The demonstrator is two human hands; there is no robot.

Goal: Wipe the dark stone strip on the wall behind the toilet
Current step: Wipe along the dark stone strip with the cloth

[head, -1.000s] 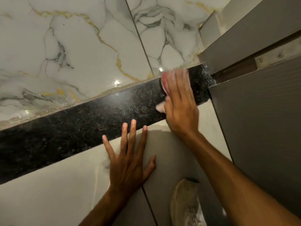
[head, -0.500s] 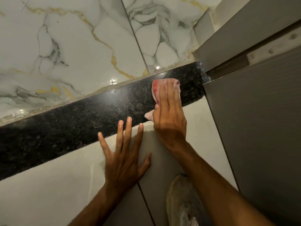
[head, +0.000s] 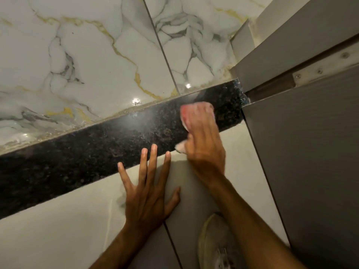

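Note:
A dark speckled stone strip (head: 93,154) runs across the wall from lower left to upper right. My right hand (head: 204,144) presses a pink and white cloth (head: 184,115) flat against the strip near its right end, blurred by motion. Most of the cloth is hidden under my fingers. My left hand (head: 149,193) lies flat with fingers spread on the pale tile (head: 58,230) below the strip, its fingertips reaching onto the strip's lower edge. It holds nothing.
White marble tiles (head: 87,65) with grey and gold veins cover the wall above the strip. A grey partition panel (head: 310,162) with a metal bracket (head: 320,69) closes off the right side. A worn white shoe (head: 215,243) shows at the bottom.
My right hand with the cloth slid left and down along the strip, then back right a little. The left hand stayed planted on the tile.

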